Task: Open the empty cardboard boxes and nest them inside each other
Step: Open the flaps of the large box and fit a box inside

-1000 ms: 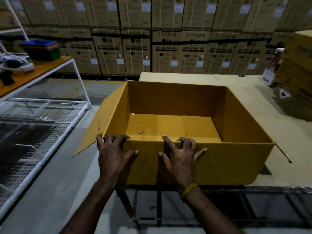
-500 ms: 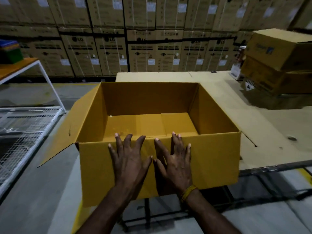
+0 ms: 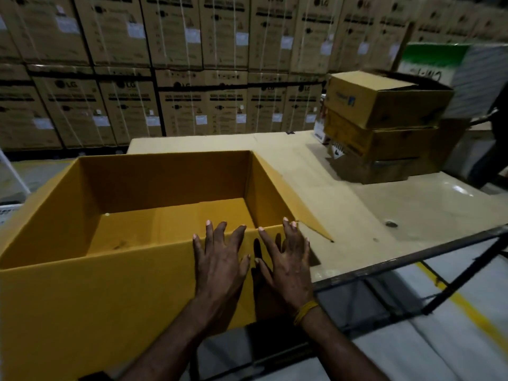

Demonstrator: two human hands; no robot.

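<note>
Behind the open box (image 3: pixel 82 292), cartons (image 3: pixel 123 105) read LG; left hand (image 3: pixel 220 265) and right hand (image 3: pixel 288 268) press it, fingers spread

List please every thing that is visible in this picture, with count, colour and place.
open box: one, yellow-brown, empty, near left, hanging over the table edge
table: one, beige top, dark metal frame, centre to right
stacked boxes: at least two, brown, far right on the table
wall of cartons: many, tan with dark print, background
wristband: one, yellow, on the right wrist
left hand: one, flat on the open box's near wall, fingers spread
right hand: one, flat beside it, fingers spread
</note>
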